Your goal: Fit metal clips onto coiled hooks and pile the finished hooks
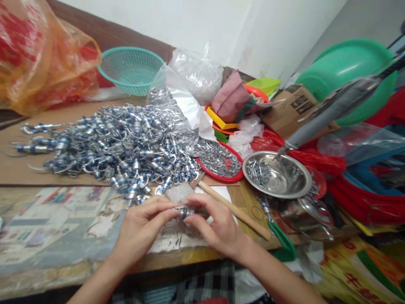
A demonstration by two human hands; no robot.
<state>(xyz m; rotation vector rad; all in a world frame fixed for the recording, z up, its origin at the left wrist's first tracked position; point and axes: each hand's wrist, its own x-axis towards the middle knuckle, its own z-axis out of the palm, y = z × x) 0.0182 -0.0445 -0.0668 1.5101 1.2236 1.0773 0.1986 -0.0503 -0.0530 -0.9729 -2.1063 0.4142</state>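
Note:
Over the front of the workbench, my left hand [146,226] pinches one end of a small silver hook anchor [183,212] with a blue band. My right hand [215,221] closes thumb and fingers on its other end, so the piece is partly covered. Just behind the fingers is a grey block [180,193]. A hammer [234,210] lies beside my right hand, its wooden handle slanting toward the front right. Beyond my hands spreads a large heap of similar silver and blue hook anchors [120,143].
Right of the heap stand a red tray [239,173] of small metal pieces and a steel bowl [291,192] of pins. A grey tool [329,114] hangs over the bowl. Farther back are a turquoise basket [133,69], plastic bags, a cardboard box [294,109] and green basins [351,80].

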